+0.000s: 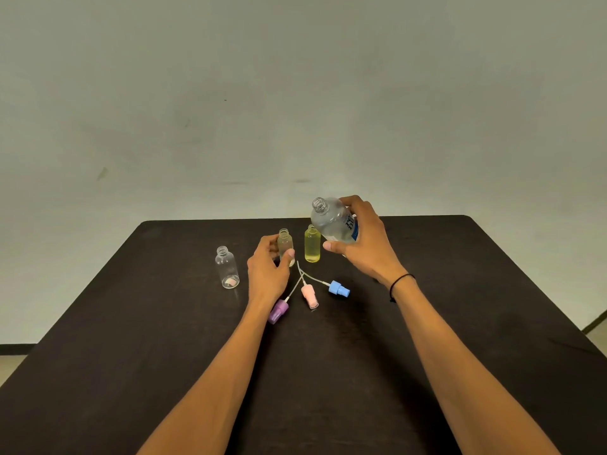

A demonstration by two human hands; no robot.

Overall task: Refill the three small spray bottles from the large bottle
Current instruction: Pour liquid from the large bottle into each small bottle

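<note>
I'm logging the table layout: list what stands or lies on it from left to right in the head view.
Clear small bottle → purple spray cap → bottle held by the left hand → pink spray cap → blue spray cap. The yellow bottle overlaps the pink cap's span.

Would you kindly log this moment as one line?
left hand: holds middle small bottle | right hand: holds large bottle, uncapped, tilted | sprayer tops: on table

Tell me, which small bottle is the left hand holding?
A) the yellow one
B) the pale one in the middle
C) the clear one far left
B: the left hand grips the pale middle bottle, between the clear bottle and the yellow bottle.
</note>
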